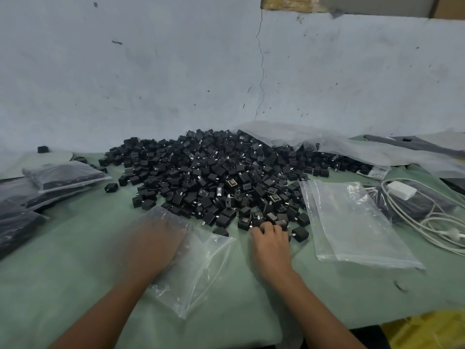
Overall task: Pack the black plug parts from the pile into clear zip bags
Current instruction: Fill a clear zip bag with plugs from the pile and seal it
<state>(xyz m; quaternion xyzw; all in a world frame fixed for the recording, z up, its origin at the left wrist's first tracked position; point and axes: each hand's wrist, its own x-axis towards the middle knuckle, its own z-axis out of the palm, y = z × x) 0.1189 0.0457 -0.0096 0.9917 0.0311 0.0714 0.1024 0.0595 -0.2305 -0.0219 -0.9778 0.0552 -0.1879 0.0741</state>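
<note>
Both forearms reach forward, left hand [156, 244] flat and blurred, right hand [270, 241] palm-down, fingers curled.

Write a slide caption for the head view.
Left hand inside a clear bag, right hand gathering plugs from the pile.

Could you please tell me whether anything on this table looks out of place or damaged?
A few black plug parts lie strayed left of the pile, and one sits far off by the wall, which is cracked. Nothing looks damaged.
</note>
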